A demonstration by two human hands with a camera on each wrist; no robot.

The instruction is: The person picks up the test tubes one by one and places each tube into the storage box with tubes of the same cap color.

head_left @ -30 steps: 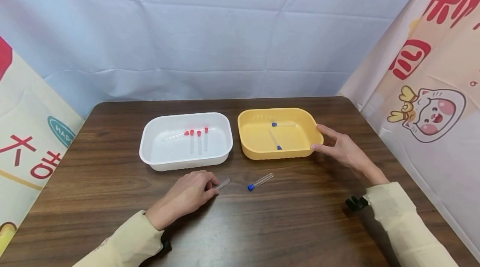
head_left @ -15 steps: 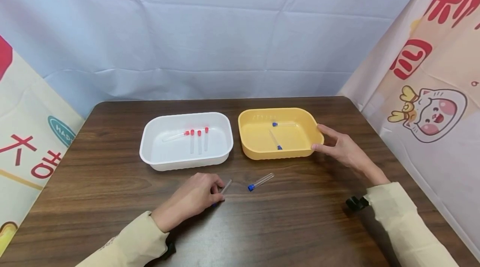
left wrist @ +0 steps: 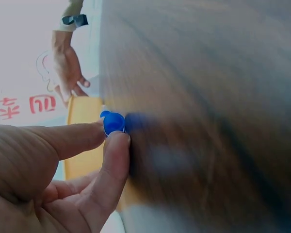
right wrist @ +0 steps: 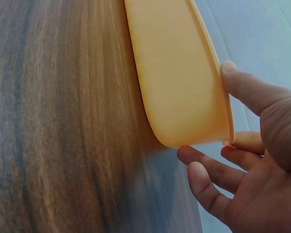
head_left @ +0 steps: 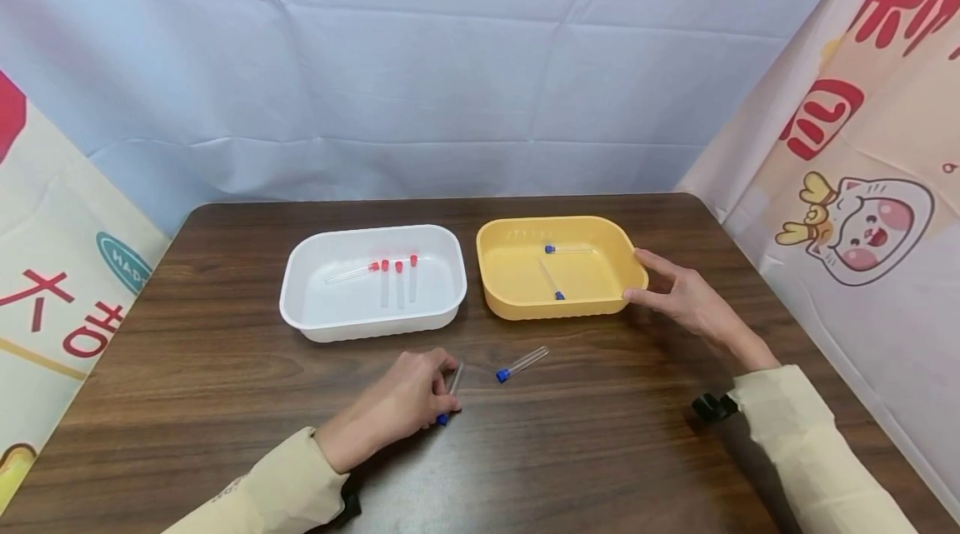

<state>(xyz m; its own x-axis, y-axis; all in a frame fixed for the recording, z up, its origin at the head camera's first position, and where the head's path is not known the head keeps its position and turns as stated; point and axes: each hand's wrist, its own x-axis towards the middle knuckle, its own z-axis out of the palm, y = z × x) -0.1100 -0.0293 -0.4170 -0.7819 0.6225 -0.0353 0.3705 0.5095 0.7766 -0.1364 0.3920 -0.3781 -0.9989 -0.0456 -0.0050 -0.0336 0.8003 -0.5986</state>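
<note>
Between thumb and fingers, my left hand (head_left: 405, 396) pinches a clear test tube (head_left: 455, 380) just in front of the white tray. Its blue cap (left wrist: 114, 123) faces the left wrist camera; the hand hides part of the tube. Another blue-capped test tube (head_left: 522, 364) lies on the table to the right. At the right end of the yellow tray (head_left: 555, 306), my right hand (head_left: 690, 301) rests its thumb and fingertips against the rim and outer wall. Some of its fingers (right wrist: 203, 182) hang loosely beside the wall. Inside that tray lie two blue-capped tubes (head_left: 551, 280).
The white tray (head_left: 360, 326) stands left of the yellow one and holds several red-capped test tubes (head_left: 400, 288). Both trays sit on a dark wooden table (head_left: 570, 451). A pale cloth (head_left: 465, 67) hangs behind it, with printed cloths at both sides.
My left hand has shifted slightly right and toward the front edge. The tube in it has turned steeper, and its blue cap now shows below the fingers. The right hand stays at the yellow tray.
</note>
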